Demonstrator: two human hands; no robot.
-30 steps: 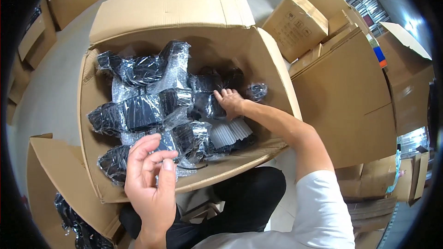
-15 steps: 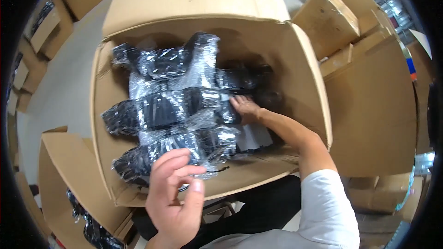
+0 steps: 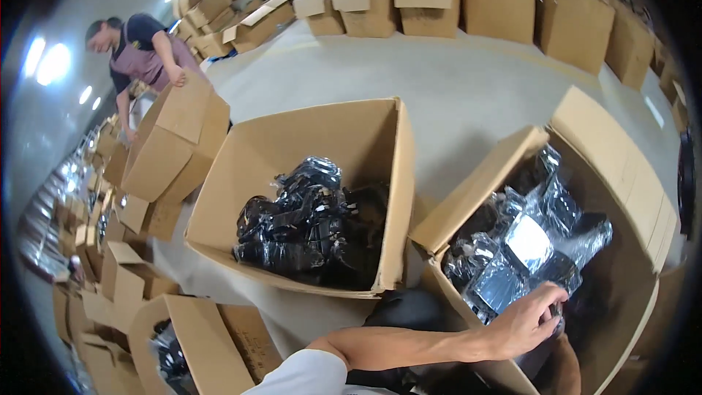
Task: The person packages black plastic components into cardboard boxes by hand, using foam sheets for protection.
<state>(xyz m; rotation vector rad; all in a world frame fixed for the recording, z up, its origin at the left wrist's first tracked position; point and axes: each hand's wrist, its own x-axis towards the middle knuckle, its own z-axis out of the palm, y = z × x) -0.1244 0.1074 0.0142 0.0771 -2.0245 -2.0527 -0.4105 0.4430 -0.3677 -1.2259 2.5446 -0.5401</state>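
My left hand (image 3: 523, 324) reaches across to the right over an open carton (image 3: 621, 175). Its fingers are curled closed at the carton's near side, and whatever they hold is too small and covered to name. Just below it comes my right hand (image 3: 563, 355), seen mostly as wrist and forearm, its fingers hidden behind the left hand. Black parts wrapped in clear plastic (image 3: 504, 289) fill the carton's left half, right beside my left hand. A pale, shiny rectangular patch (image 3: 529, 241) shows among them.
A second open carton (image 3: 300, 124) with black wrapped parts (image 3: 307, 227) stands in the middle. Another carton (image 3: 208, 344) sits at lower left. A co-worker (image 3: 146, 51) at far left handles a carton (image 3: 175, 135). Several cartons (image 3: 501, 0) line the back of the grey floor.
The view has swung left, so the carton of wrapped parts now lies at the right. My left hand has gone from raised and loosely curled to closed, near my right hand.
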